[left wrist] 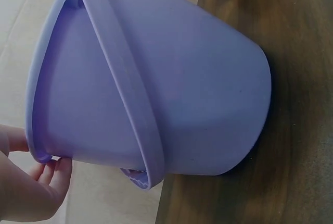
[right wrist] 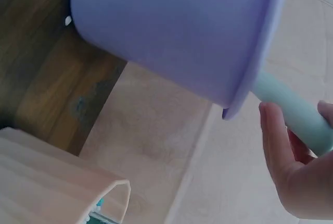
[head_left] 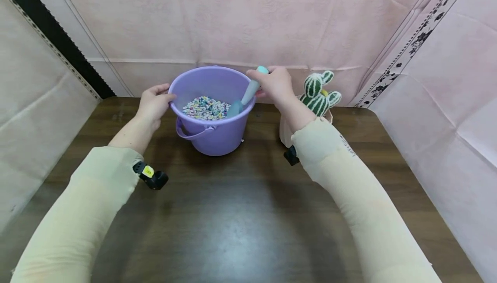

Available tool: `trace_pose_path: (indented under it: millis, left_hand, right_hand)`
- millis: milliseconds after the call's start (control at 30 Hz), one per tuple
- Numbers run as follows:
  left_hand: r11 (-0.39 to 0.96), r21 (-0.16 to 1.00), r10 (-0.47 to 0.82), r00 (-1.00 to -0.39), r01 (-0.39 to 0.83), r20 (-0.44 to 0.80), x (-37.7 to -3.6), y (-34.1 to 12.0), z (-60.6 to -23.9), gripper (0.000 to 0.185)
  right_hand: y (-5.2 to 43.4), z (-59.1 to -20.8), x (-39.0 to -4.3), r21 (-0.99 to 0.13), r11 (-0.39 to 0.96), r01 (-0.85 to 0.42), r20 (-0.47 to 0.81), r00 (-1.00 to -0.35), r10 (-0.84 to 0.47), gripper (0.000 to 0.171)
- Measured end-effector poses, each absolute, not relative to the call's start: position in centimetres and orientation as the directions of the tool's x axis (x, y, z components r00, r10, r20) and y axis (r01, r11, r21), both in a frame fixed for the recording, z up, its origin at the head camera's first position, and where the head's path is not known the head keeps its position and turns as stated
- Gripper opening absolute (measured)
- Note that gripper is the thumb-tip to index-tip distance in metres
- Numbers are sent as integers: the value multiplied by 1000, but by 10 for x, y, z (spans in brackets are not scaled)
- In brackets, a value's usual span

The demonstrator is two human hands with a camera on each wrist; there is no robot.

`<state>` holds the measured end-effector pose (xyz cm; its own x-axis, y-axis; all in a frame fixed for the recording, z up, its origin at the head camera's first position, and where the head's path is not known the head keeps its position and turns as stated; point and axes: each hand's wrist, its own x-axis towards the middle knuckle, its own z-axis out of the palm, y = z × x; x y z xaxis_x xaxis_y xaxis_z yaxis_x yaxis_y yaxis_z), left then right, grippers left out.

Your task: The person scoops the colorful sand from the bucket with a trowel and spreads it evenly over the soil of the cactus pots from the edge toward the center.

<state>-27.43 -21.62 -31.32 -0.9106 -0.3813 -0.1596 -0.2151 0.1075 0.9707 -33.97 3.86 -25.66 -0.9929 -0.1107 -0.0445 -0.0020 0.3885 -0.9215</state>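
A purple bucket (head_left: pixel 217 143) stands upright on the table near the back, a heap of small multicoloured beads (head_left: pixel 206 107) inside. My left hand (head_left: pixel 152 105) pinches its rim on the left, thumb and fingers either side of the edge, as the left wrist view also shows. In my right hand (head_left: pixel 277 85) is the handle of a light-blue toy shovel (head_left: pixel 250 92). The shovel's blade dips into the bucket and touches the beads; its tip is hidden among them. The bucket's purple handle (left wrist: pixel 122 67) hangs down at the front.
Right of the bucket, partly behind my right forearm, is a pale ribbed pot (right wrist: pixel 47 177) with a knitted green-and-white cactus (head_left: pixel 316 97). A small white bead (right wrist: pixel 68 21) lies by the bucket's base. Pale cloth walls (head_left: pixel 233 20) enclose the wooden table (head_left: pixel 217 214) at the back and sides.
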Motion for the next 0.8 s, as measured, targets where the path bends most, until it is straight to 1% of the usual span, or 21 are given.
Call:
trace_pose_path:
  millis: [67, 133, 200, 300, 400, 533, 667, 800]
  left_hand:
    - [97, 973, -375, -913, -210, -160, -274, -215, -313, 55]
    - [93, 975, -372, -915, -202, -154, -272, -214, -313, 55]
    - [94, 975, -369, -917, -199, -152, -271, -213, -313, 55]
    - [98, 977, -366, -919, -191, -143, -269, -211, -313, 55]
    - [92, 980, -368, -920, -178, -133, -267, -209, -312, 55]
    - [77, 983, -364, -922, -168, -130, -265, -203, -312, 55]
    - [67, 984, -361, -923, -167, -132, -263, -196, -313, 55]
    - [56, 986, -369, -921, -154, -123, -261, -193, -312, 55]
  right_hand:
    - [36, -260, -342, -857, 513, -54, 8, -996, -92, 30]
    - [35, -263, -344, -803, 589, -92, 58, -995, -76, 24]
    - [33, -266, -346, -779, 615, -121, 102, -993, -67, 20]
    - [31, -271, -347, -743, 649, -163, 151, -986, -75, 18]
    - [28, -275, -350, -651, 723, -232, 190, -972, -140, 18]
    - [25, -276, -353, -529, 784, -325, 183, -946, -268, 24]
    - [24, -274, -355, -495, 784, -376, 147, -925, -350, 24]
    - [23, -271, -357, -496, 775, -392, 130, -916, -380, 25]
